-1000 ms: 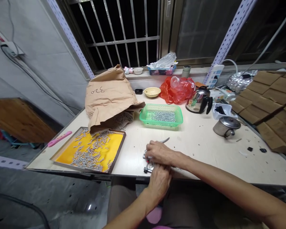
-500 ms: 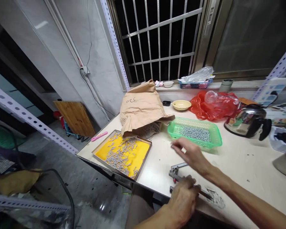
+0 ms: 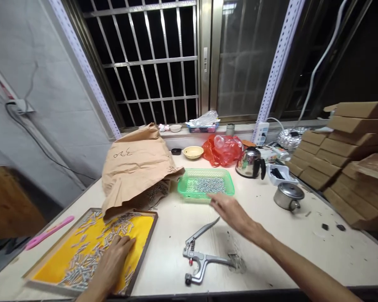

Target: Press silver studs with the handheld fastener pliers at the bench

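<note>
My left hand [image 3: 111, 262] rests palm down on the yellow tray [image 3: 146, 233], its fingers lying among the many small metal pins scattered there. My right hand [image 3: 231, 212] hovers over the table with fingers stretched out, just in front of the green basket [image 3: 182, 188] that holds more metal pins. Neither hand visibly holds anything. Metal hand pliers [image 3: 201, 258] lie free on the white table [image 3: 302, 235] between my two hands.
A brown paper bag [image 3: 135, 167] spills pins onto the tray. A pink tool [image 3: 48, 233] lies at far left. Behind the basket are a yellow bowl [image 3: 192, 152], red plastic bag [image 3: 222, 150], steel kettle [image 3: 250, 162] and lidded metal pot [image 3: 288, 196]. Cardboard boxes [image 3: 349, 167] stack at right.
Both hands have left the pliers, which now lie alone on the table. My left hand moved left onto the yellow tray; my right hand reached toward the green basket.
</note>
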